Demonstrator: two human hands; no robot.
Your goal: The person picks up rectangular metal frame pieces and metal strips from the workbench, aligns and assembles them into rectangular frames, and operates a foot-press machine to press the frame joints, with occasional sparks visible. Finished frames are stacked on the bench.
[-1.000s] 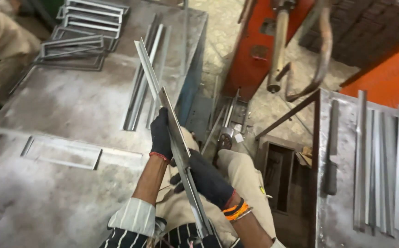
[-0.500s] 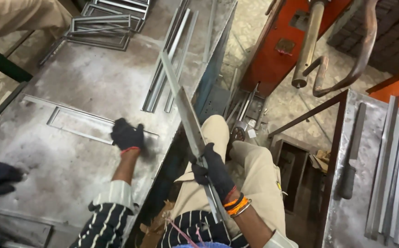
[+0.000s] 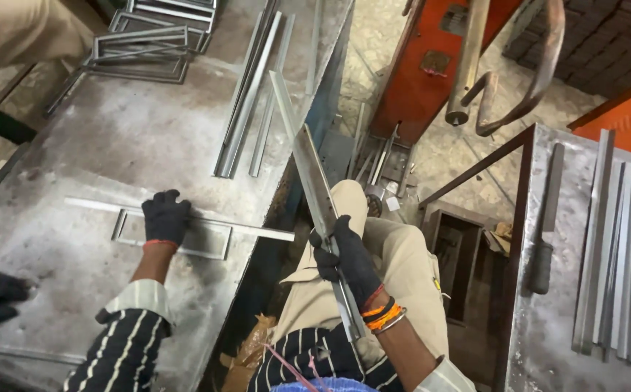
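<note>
Two gloved hands: right hand (image 3: 346, 255) clenches metal strip (image 3: 314, 185); left hand (image 3: 164, 217) presses frame (image 3: 214, 234).

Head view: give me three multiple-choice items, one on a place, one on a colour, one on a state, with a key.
1. Where does the left hand rest?
A. On the thin metal strip lying over the flat rectangular frame on the steel table
B. On the orange machine
C. On the file on the side bench

2. What colour are the person's work gloves?
A. White
B. Black
C. Yellow

3. How is the long metal strip in the right hand held?
A. Lying flat and loose on the table
B. In a closed grip, slanting up and away over the table edge
C. Upright on the floor

Key:
1 A, the gloved fingers press on the strip above the frame.
2 B, both gloves are dark black.
3 B, the fingers wrap the strip near its lower end, over the lap.
</note>
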